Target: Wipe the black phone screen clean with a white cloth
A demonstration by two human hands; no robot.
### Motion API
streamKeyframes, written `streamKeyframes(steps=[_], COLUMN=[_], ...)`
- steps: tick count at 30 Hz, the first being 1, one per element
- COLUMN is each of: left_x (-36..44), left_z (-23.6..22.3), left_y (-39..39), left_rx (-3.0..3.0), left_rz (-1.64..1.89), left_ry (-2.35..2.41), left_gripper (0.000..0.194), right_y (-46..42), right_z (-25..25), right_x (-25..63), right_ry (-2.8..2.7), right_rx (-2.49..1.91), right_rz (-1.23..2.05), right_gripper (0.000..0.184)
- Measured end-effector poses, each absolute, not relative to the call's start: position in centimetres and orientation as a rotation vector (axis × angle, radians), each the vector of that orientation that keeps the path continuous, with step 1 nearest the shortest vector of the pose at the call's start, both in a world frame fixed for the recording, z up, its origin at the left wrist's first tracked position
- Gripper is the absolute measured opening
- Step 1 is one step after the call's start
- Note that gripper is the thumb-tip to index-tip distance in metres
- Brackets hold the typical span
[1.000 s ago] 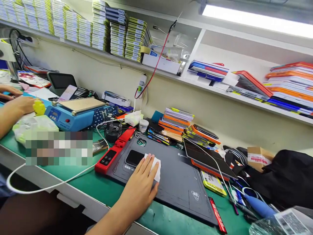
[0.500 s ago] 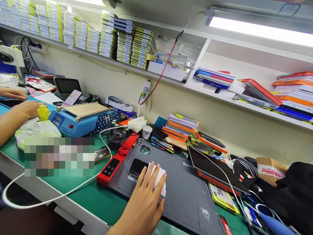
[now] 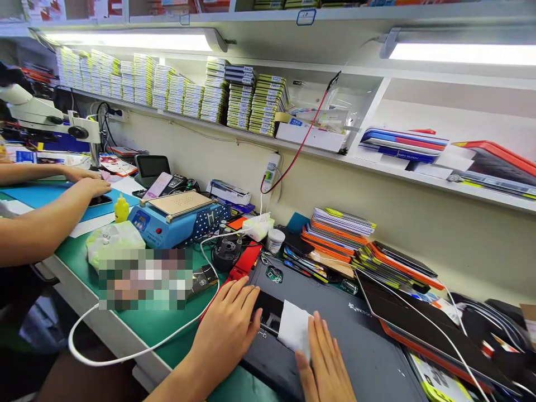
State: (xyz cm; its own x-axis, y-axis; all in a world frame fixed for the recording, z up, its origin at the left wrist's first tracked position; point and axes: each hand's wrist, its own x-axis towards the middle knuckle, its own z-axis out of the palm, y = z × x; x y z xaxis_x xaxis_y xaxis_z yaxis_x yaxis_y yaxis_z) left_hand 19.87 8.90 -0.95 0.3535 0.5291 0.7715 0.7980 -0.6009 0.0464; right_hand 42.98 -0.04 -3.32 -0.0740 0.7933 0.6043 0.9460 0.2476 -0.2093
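A phone with a dark, shiny screen [image 3: 268, 310] lies on a dark grey work mat [image 3: 335, 329]. Over its right part is a white wipe [image 3: 295, 326], which looks like a cloth or tissue. My left hand [image 3: 228, 318] rests palm down at the phone's left end, its fingers stretched out and the thumb near the screen. On the other side, my right hand [image 3: 326, 357] has straight fingers along the wipe's right edge, with the thumb by its lower corner. The hands partly hide the phone and the mat's red side strip [image 3: 247, 259].
A white cable [image 3: 146, 349] loops across the green table. A blue heating plate device [image 3: 173, 223] and yellow bottle [image 3: 121, 209] stand left. A co-worker's arms [image 3: 46, 223] reach in there. Stacked phone parts [image 3: 335, 237] and a dark flat panel [image 3: 422, 324] lie right.
The view has swung left. My left hand has moved off the wipe to the phone's left end. My right hand has come into view at the wipe's right edge.
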Motion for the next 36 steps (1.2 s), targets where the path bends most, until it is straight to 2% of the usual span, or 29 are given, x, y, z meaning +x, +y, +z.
streamKeyframes(steps=[3,5,9,11,13,22,29,33,36], left_x=[19.8,19.7,19.2,19.0,18.9,18.5,18.3,18.4,18.5], left_z=[-1.1,-1.2,-1.2,-1.2,-1.1,-1.1,-1.2,-1.1,-1.2], left_y=[8.5,8.4,8.5,8.5,8.5,8.4,8.4,8.4,8.4], left_rx=[-2.255,-2.255,-2.287,-2.302,-2.314,-2.392,-2.428,-2.417,-2.417], left_rz=[-1.148,-1.161,-1.166,-1.165,-1.166,-1.166,-1.148,-1.152,-1.148], left_ry=[-1.198,-1.201,-1.173,-1.16,-1.154,-1.128,-1.1,-1.109,-1.113], left_gripper=[0.034,0.034,0.034,0.035,0.035,0.04,0.041,0.043,0.043], right_y=[1.2,0.8,0.2,1.0,2.0,-1.3,2.8,0.7,-0.2], right_z=[-5.4,-6.3,-4.6,-2.6,-0.8,-0.3,2.1,1.4,1.1], right_x=[45.4,46.2,45.5,44.4,43.4,41.5,40.9,40.2,39.9], right_ry=[-2.25,-2.262,-2.244,-2.184,-2.145,-2.227,-2.196,-2.231,-2.298], right_rx=[-1.584,-1.589,-1.744,-1.969,-2.043,-1.969,-2.03,-2.023,-1.96], right_rz=[-0.474,-0.495,-0.228,-0.011,0.044,0.028,0.138,0.169,0.224], right_gripper=[0.083,0.083,0.074,0.085,0.09,0.093,0.093,0.097,0.092])
